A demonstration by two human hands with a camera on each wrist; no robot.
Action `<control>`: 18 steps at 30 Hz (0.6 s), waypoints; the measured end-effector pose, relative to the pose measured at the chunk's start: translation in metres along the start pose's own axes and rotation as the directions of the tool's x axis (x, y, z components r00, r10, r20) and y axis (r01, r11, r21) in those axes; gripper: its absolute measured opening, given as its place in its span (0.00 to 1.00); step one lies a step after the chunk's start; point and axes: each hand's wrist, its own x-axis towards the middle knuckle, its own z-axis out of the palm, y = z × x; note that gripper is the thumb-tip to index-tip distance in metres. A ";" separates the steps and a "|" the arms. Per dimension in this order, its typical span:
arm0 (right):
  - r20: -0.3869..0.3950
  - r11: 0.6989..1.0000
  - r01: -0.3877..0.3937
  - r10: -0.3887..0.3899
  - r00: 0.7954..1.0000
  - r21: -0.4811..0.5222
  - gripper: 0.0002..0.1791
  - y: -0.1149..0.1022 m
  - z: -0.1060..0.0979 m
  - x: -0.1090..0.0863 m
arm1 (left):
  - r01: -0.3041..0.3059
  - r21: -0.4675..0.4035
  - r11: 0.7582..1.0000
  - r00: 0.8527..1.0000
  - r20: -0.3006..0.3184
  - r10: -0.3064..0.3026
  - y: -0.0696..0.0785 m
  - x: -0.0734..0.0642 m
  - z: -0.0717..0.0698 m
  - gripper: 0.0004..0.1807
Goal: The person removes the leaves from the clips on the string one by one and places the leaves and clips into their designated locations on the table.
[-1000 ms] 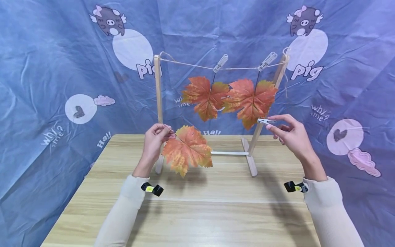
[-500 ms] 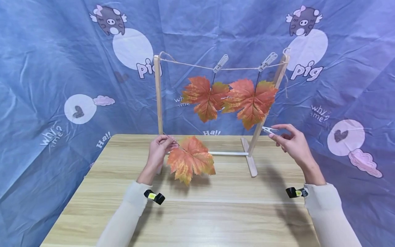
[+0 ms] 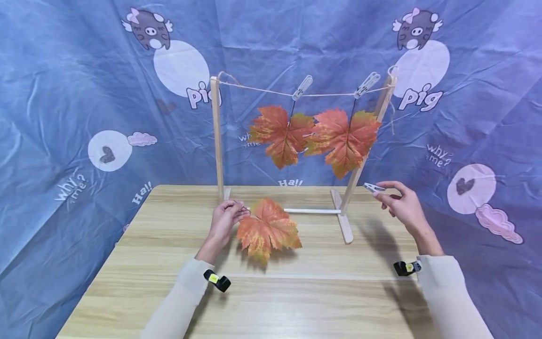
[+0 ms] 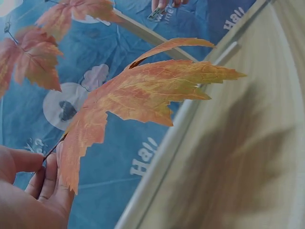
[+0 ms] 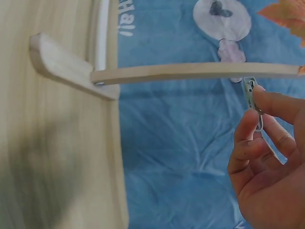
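My left hand (image 3: 226, 219) pinches the thin stem of an orange artificial maple leaf (image 3: 268, 230), held low over the table; the left wrist view shows the stem (image 4: 51, 151) between thumb and fingers. On the other side, my right hand (image 3: 404, 207) holds a small pale clothespin (image 3: 373, 187) between thumb and index finger, beside the rack's right post. Two similar leaves, one on the left (image 3: 282, 136) and one on the right (image 3: 345, 139), hang by their stems from a string (image 3: 258, 88), each under its own clothespin (image 3: 302, 88).
A wooden rack with a left post (image 3: 218, 136), a right post (image 3: 351, 188) and a white crossbar (image 3: 313, 211) stands toward the back of the table (image 3: 305, 301). Behind it hangs a blue printed curtain (image 3: 262, 37). The rack's right foot (image 3: 344, 223) points forward.
My left hand has moved down and slightly right with the leaf, closer to the tabletop. My right hand has lowered a little with the clothespin. The hanging leaves stay in place.
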 end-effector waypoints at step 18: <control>0.052 0.977 -0.050 0.062 0.997 -0.207 0.27 0.047 0.014 0.010 | 0.142 0.024 0.990 0.984 -0.111 -0.139 -0.048 0.000 -0.006 0.03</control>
